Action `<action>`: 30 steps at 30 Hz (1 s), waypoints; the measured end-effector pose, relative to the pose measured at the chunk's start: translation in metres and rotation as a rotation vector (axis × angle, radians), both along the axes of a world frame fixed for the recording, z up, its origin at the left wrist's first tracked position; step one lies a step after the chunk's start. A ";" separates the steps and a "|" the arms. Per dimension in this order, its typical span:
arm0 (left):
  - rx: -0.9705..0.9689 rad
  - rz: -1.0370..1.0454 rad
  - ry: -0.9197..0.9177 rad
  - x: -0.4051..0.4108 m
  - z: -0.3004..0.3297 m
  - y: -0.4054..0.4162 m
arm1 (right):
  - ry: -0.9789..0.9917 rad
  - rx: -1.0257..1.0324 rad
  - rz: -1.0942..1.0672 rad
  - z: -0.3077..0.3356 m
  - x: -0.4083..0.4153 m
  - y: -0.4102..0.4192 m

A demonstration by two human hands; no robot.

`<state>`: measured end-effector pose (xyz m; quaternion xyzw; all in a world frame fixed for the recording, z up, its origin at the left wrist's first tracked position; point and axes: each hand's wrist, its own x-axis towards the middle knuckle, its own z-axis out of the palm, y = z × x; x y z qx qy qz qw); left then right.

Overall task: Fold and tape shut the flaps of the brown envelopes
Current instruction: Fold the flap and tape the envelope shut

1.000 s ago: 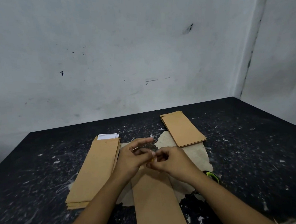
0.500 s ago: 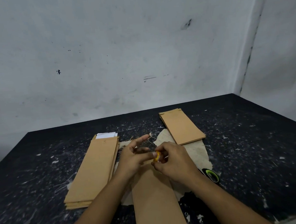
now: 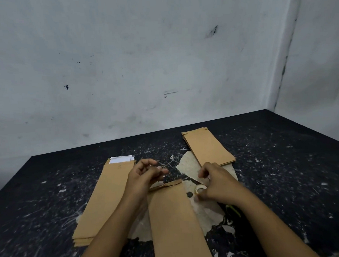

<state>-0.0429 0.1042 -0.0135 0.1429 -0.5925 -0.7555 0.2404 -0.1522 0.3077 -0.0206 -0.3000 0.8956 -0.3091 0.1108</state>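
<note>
Envelope (image 3: 176, 217) unmarked | right hand (image 3: 217, 183) grips tape roll (image 3: 200, 189) | left hand (image 3: 145, 175) pinching, contents unclear

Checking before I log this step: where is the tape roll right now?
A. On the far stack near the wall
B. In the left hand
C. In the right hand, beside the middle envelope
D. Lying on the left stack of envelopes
C: the small tape roll sits in the grip of the right hand, just right of the middle envelope; the left hand hovers above that envelope's flap end, seemingly holding no roll.
</note>
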 end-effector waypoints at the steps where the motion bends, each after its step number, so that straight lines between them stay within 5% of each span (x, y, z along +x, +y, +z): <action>1: -0.009 -0.012 -0.002 0.000 0.000 0.000 | 0.007 -0.026 0.040 0.004 -0.001 0.000; 4: -0.016 -0.058 0.015 0.000 0.001 0.001 | -0.128 -0.223 0.132 0.021 0.003 -0.010; 10: -0.018 -0.088 0.027 0.000 0.003 0.000 | -0.773 -0.529 0.195 0.033 0.008 -0.042; 18: -0.342 -0.064 -0.134 0.005 0.007 -0.021 | -0.534 -0.510 0.105 0.037 -0.004 -0.057; 24: -0.358 -0.140 -0.313 0.009 0.007 -0.037 | -0.401 -0.404 0.086 0.036 -0.005 -0.067; 30: -0.690 -0.120 -0.425 0.010 0.006 -0.047 | -0.358 -0.306 0.119 0.029 -0.006 -0.072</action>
